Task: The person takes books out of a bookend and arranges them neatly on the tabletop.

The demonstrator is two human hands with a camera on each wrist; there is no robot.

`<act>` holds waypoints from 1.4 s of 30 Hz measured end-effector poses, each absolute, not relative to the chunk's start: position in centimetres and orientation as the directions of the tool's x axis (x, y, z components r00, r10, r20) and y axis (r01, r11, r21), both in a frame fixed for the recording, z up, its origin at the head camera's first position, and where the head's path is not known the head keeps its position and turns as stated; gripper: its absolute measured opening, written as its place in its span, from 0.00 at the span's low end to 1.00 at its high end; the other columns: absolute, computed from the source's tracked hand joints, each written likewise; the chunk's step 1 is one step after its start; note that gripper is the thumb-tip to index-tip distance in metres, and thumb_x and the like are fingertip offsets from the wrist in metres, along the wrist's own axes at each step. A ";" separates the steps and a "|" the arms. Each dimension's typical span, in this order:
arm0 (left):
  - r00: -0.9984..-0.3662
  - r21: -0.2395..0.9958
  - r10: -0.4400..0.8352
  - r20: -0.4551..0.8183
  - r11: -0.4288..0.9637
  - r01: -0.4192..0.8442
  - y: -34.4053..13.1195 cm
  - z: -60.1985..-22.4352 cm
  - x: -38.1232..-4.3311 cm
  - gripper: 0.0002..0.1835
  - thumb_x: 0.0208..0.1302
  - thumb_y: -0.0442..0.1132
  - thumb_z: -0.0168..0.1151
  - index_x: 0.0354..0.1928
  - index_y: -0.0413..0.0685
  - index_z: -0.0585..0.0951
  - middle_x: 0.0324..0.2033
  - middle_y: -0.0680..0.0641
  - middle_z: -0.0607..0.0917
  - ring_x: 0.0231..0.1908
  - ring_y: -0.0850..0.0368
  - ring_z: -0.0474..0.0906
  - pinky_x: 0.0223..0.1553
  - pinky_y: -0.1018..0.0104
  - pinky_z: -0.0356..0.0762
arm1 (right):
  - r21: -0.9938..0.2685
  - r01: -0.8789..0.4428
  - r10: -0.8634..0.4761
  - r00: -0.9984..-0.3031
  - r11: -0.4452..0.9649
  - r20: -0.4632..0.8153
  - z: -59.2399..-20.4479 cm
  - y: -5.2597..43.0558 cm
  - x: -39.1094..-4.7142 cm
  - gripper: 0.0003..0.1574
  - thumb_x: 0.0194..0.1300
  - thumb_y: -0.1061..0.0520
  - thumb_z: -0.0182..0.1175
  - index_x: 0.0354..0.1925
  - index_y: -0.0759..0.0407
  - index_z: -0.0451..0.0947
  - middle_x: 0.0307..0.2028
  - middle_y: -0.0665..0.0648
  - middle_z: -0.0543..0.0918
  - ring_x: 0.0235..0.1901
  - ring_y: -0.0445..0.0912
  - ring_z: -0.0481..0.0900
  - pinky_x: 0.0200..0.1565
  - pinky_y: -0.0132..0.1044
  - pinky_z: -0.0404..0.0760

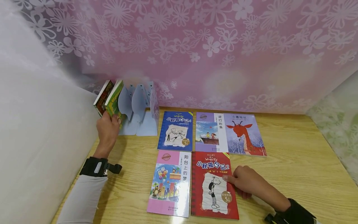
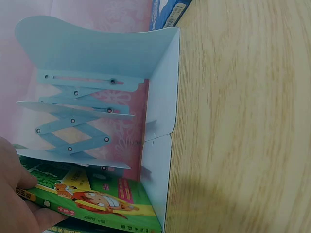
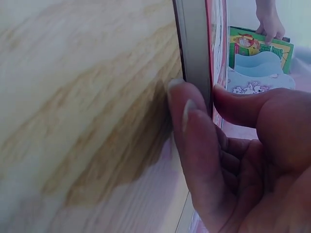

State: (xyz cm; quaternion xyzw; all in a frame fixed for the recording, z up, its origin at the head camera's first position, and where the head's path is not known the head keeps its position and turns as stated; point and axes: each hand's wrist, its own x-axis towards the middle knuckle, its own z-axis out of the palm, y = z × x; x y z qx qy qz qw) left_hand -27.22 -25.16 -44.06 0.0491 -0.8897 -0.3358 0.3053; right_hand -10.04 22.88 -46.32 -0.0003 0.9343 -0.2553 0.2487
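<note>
My left hand (image 1: 108, 129) grips a green book (image 1: 114, 99) by its near edge at the left end of a light blue expandable bookend (image 1: 139, 102). In the left wrist view, a thumb and finger lie on either side of the green book (image 2: 112, 199). A dark book (image 1: 103, 97) leans beside it, farther left. On the table's near side, my right hand (image 1: 247, 182) pinches the right edge of a red comic diary book (image 1: 205, 163). Its thumb rests on the cover, and the fingertips (image 3: 182, 92) are at the book's lower edge in the right wrist view.
A pink book (image 1: 165, 158) lies left of the red one. Behind them lie a blue diary book (image 1: 162, 138), a purple book with a ship (image 1: 207, 117) and a deer picture book (image 1: 235, 137). A flowered pink curtain (image 1: 195, 77) hangs along the back of the wooden table (image 1: 293, 155).
</note>
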 end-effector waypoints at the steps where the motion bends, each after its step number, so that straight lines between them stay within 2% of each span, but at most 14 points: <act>1: -0.806 0.627 -0.297 0.512 0.771 0.114 -25.2 -44.1 -27.2 0.18 0.75 0.39 0.50 0.43 0.27 0.79 0.31 0.26 0.85 0.29 0.33 0.84 0.27 0.46 0.77 | -0.478 0.121 -0.129 -0.880 0.870 -0.458 -46.3 22.9 -10.0 0.32 0.64 0.37 0.62 0.12 0.55 0.76 0.07 0.52 0.75 0.06 0.43 0.73 0.14 0.36 0.74; 6: -0.799 0.625 -0.313 0.514 0.774 0.099 -25.3 -43.9 -26.9 0.19 0.75 0.40 0.49 0.47 0.26 0.78 0.36 0.25 0.85 0.33 0.32 0.85 0.30 0.42 0.80 | -0.477 0.090 -0.137 -0.897 0.874 -0.421 -46.1 23.0 -10.0 0.30 0.62 0.37 0.63 0.12 0.53 0.76 0.07 0.51 0.74 0.07 0.43 0.73 0.16 0.34 0.71; 12: -0.788 0.615 -0.313 0.530 0.782 0.103 -25.3 -43.1 -26.3 0.19 0.74 0.40 0.50 0.48 0.26 0.77 0.38 0.26 0.86 0.33 0.33 0.85 0.30 0.42 0.80 | -0.446 0.056 -0.126 -0.921 0.893 -0.368 -45.7 23.0 -10.2 0.29 0.61 0.36 0.64 0.13 0.51 0.77 0.08 0.49 0.71 0.10 0.42 0.69 0.19 0.31 0.64; 17: -0.767 0.599 -0.317 0.558 0.793 0.109 -25.2 -42.2 -25.7 0.19 0.73 0.40 0.51 0.48 0.26 0.78 0.38 0.26 0.86 0.35 0.32 0.85 0.32 0.40 0.80 | -0.422 0.012 -0.115 -0.955 0.906 -0.274 -45.3 23.3 -10.6 0.24 0.62 0.36 0.64 0.18 0.49 0.80 0.11 0.47 0.72 0.15 0.41 0.68 0.22 0.30 0.62; 22: -0.739 0.581 -0.320 0.592 0.806 0.116 -25.2 -41.7 -24.9 0.17 0.72 0.39 0.52 0.47 0.27 0.78 0.38 0.26 0.86 0.36 0.31 0.85 0.33 0.39 0.79 | -0.433 -0.012 -0.108 -0.974 0.901 -0.198 -44.8 23.7 -11.0 0.20 0.61 0.38 0.65 0.32 0.52 0.85 0.22 0.45 0.82 0.24 0.39 0.75 0.28 0.32 0.72; 27: -0.707 0.556 -0.305 0.638 0.818 0.149 -25.4 -41.2 -24.2 0.17 0.72 0.38 0.52 0.46 0.25 0.78 0.38 0.25 0.86 0.35 0.30 0.85 0.31 0.38 0.79 | -0.473 -0.034 -0.116 -0.982 0.880 -0.146 -44.5 24.0 -11.2 0.27 0.62 0.38 0.65 0.47 0.58 0.83 0.37 0.52 0.88 0.35 0.43 0.85 0.38 0.41 0.84; 31: -0.696 0.548 -0.305 0.650 0.823 0.150 -25.4 -40.7 -23.5 0.18 0.72 0.38 0.52 0.47 0.25 0.77 0.38 0.25 0.85 0.35 0.29 0.85 0.31 0.38 0.79 | -0.508 -0.063 -0.133 -0.986 0.859 -0.102 -44.6 24.1 -11.3 0.34 0.63 0.39 0.64 0.56 0.62 0.79 0.45 0.59 0.88 0.41 0.49 0.88 0.43 0.46 0.86; 36: -0.682 0.547 -0.313 0.661 0.823 0.152 -25.1 -39.4 -22.4 0.18 0.72 0.39 0.51 0.49 0.25 0.76 0.41 0.25 0.85 0.37 0.30 0.85 0.32 0.37 0.81 | -0.526 -0.089 -0.136 -0.989 0.846 -0.052 -44.4 24.2 -11.3 0.37 0.63 0.37 0.64 0.58 0.62 0.77 0.52 0.62 0.85 0.46 0.55 0.87 0.45 0.50 0.86; 42: -0.670 0.550 -0.305 0.677 0.815 0.185 -24.6 -37.4 -20.8 0.18 0.73 0.38 0.52 0.53 0.26 0.75 0.46 0.29 0.86 0.41 0.32 0.85 0.35 0.38 0.83 | -0.524 -0.112 -0.131 -0.991 0.844 0.001 -43.9 24.4 -11.4 0.38 0.62 0.36 0.64 0.59 0.62 0.77 0.54 0.63 0.84 0.49 0.60 0.85 0.48 0.55 0.84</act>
